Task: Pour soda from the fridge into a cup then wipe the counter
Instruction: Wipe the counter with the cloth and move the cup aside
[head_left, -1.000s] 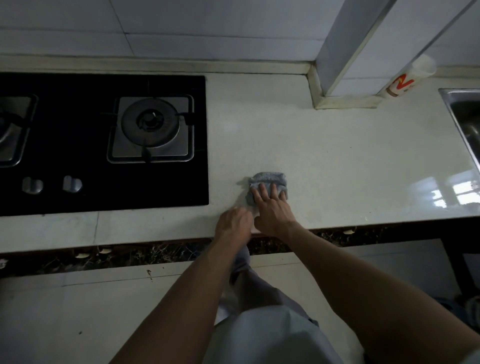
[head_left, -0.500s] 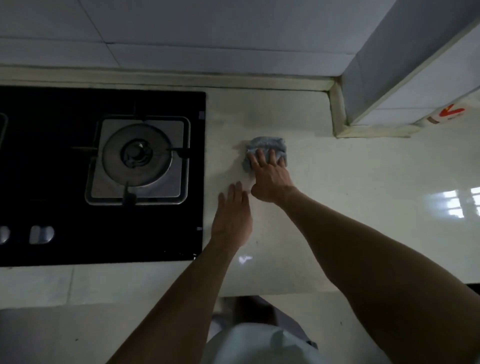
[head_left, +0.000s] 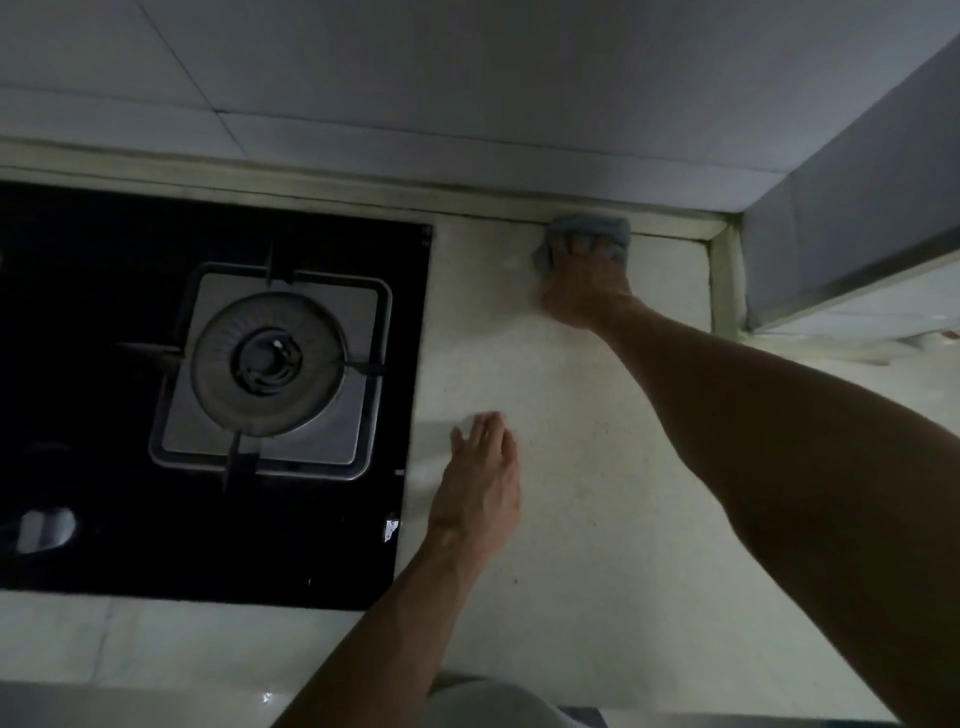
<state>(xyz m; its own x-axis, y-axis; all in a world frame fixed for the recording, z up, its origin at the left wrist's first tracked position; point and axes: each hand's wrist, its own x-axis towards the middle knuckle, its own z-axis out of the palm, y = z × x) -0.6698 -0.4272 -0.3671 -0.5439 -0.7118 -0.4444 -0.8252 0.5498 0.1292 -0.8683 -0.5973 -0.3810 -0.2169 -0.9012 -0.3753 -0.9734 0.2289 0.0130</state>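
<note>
1. We find the counter (head_left: 597, 467) to be a pale speckled slab running from its near edge to the tiled wall at the back. Neither cup nor soda is in view, so we judge that the wiping step is in hand.
2. The black gas hob (head_left: 104, 364) takes up the counter's left part, one burner (head_left: 267, 358) set in it.
3. The right hand (head_left: 584, 283) lies at the counter's back edge, fingers bent and pressed down over the grey cloth (head_left: 589, 228), pinning it rather than gripping it.
4. The left hand (head_left: 480, 480) rests flat beside the hob's right edge, fingers straight and together, holding nothing.
5. The cloth is bunched against the back ledge. We judge it soft, light and limp. It is best handled under a flat palm, fingers spread across its middle.
</note>
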